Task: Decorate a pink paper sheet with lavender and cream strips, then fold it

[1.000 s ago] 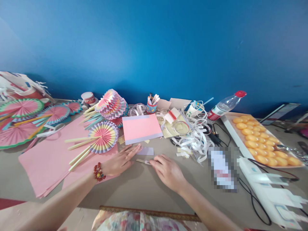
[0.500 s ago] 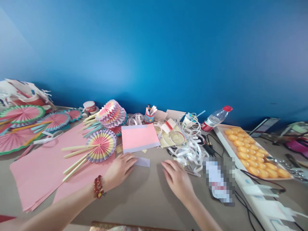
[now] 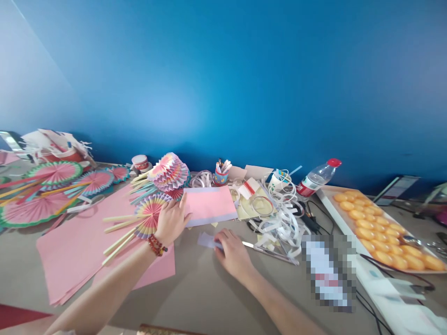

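Observation:
My left hand (image 3: 170,221), with a red bead bracelet on the wrist, reaches over a round pleated paper fan (image 3: 148,215). It closes on the left edge of a pink paper pad (image 3: 211,205), fingers on top and thumb at the lower edge. Just to the right, my right hand (image 3: 233,252) lies low on the table (image 3: 206,298). Its bent fingertips pinch down on a small pale paper slip (image 3: 205,240). A thin metal blade-like tool (image 3: 270,252) lies on the table just right of that hand.
Large pink sheets (image 3: 77,251) and several paper fans (image 3: 52,190) cover the left. Behind the pad are a folded fan stack (image 3: 170,171), a pen cup (image 3: 221,176), curled white strips (image 3: 282,216) and a water bottle (image 3: 316,178). A tray of orange pieces (image 3: 380,223) and cables lie right.
My left hand moved up from the slip to the pink pad's left edge. My right hand shifted left onto the slip. The view tilted up slightly.

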Available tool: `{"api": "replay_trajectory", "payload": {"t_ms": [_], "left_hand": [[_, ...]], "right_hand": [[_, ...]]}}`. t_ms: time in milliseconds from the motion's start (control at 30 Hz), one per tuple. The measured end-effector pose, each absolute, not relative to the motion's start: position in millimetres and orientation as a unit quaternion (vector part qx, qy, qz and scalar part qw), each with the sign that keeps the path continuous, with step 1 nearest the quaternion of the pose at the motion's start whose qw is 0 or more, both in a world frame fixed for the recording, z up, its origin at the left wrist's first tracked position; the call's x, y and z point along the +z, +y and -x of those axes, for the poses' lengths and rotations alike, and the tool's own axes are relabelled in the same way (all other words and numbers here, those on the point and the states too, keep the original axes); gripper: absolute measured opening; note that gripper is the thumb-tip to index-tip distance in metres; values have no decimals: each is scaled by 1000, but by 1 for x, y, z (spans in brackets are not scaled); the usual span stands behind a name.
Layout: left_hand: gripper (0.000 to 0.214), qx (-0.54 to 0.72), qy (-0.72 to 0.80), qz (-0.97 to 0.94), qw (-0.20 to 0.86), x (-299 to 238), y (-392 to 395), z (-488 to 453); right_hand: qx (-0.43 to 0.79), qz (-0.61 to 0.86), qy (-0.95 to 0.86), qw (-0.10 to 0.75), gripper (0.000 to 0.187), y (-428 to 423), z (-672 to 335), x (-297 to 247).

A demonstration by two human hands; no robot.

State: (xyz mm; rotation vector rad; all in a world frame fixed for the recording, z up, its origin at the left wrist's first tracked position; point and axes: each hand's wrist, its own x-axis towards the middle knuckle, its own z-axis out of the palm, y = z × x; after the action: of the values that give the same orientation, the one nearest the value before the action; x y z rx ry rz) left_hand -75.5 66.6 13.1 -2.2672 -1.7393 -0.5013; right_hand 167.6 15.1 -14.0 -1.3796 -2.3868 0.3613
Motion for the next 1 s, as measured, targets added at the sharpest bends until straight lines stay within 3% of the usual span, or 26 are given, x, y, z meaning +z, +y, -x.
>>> {"api": "replay_trajectory", "payload": {"t_ms": [233,500,567,667,767,867,1000], "left_hand": [[69,-295,-555,778,-12,1,80,62],[31,-462,-537,702,-79,28,59,79],[30,-509,-558,640,-139,31,47,91],[41,-582,-556,499,-321,31,24,106],[41,-604,-541,390,-436,28,-6,116],[39,-595,-543,346,-481,27,-36,123],[43,-482,-580,360,-550,18,-71,123]], "right_hand": [[129,505,-835,177,25,15,-164,-15],[147,508,-830,178,15,18,-164,-7],[155,507,-828,185,14,19,-167,-6],[170,511,-819,199,12,21,-182,-2],[180,526,-803,215,13,22,-209,4],[199,541,-782,237,15,20,-245,11],[241,552,-753,265,19,12,-283,17]]}}
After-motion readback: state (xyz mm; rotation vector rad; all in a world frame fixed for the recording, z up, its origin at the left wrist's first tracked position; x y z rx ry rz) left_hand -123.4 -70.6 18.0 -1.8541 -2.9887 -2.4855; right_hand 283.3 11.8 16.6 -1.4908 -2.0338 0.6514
